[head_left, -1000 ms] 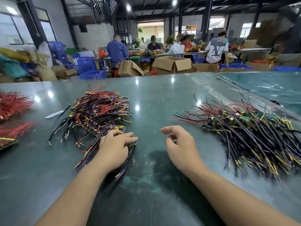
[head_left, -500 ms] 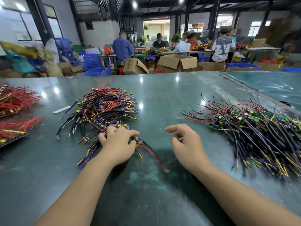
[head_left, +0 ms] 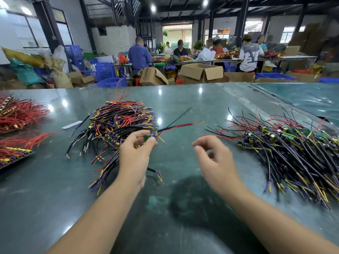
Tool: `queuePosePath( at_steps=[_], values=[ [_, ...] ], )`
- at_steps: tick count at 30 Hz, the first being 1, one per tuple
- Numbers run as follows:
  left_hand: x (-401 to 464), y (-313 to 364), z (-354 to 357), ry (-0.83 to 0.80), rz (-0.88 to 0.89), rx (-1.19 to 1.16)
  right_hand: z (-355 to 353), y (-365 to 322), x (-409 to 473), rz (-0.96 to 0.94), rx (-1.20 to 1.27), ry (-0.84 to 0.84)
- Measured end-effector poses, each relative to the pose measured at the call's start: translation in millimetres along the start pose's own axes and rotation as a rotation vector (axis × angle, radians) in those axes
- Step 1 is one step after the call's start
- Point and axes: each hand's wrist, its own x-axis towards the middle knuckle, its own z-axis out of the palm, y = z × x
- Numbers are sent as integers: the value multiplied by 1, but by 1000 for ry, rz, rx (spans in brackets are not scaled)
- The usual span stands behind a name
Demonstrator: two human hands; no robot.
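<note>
Left hand (head_left: pixel 134 154) pinches a wired green board (head_left: pixel 147 138), held clear of the pile (head_left: pixel 119 121); right hand (head_left: pixel 214 162) hovers empty, loosely curled, probably to take it.

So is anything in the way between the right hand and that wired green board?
Nothing visible. The left hand pinches the green board above the table; only open air separates it from the empty right hand.
</note>
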Motion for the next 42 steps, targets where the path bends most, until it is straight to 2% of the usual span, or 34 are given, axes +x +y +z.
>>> queuePosePath(
  at_steps=[3, 6, 10, 14, 19, 22, 25, 28, 33, 36, 42],
  values=[
    [-8, -2, 8, -53, 132, 104, 8, 0, -4, 123, -28, -215],
    [-16, -4, 15, -180, 265, 242, 12, -6, -3, 214, 120, -255],
    [-27, -6, 20, -444, 303, 211, 16, -9, -4, 286, 335, -123],
    [-31, -7, 18, -585, 353, 335, 15, -6, -4, 327, 404, 13],
    [-29, -8, 18, -529, 157, 255, 13, 2, -3, 191, 184, -86],
    [-28, -5, 15, -529, 135, 299, 15, 5, -4, 136, 104, -125],
    [-26, -5, 14, -557, 129, 299, 16, 4, -5, 94, 129, -161],
    [-24, -3, 13, -507, 87, 235, 17, 4, -5, 69, 171, -125],
    [-25, 1, 18, -388, -145, -44, 13, 3, -2, 49, 274, -12],
    [-25, 4, 19, -371, -274, -213, 13, 3, -1, 55, 289, 16],
    [-28, 3, 17, -444, -305, -184, 12, 4, -3, -54, 83, 16]
  ],
)
